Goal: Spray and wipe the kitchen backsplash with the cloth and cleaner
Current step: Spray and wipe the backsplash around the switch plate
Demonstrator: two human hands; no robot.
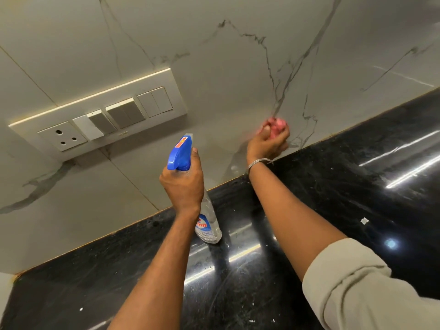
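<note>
The backsplash (pixel 226 75) is pale marble-look tile with dark veins, rising behind a black counter. My left hand (pixel 182 184) grips the neck of a clear spray bottle (pixel 208 225) with a blue trigger head (pixel 179 154), nozzle aimed at the tile above the counter. My right hand (pixel 269 141) holds a bunched pink cloth (pixel 276 126) pressed against the tile just above the counter's back edge. The cloth is blurred and mostly covered by my fingers.
A cream switch plate (pixel 102 110) with a socket and several switches is set in the tile, left of the bottle. The glossy black counter (pixel 333 198) runs below, with small white specks on it (pixel 364 220).
</note>
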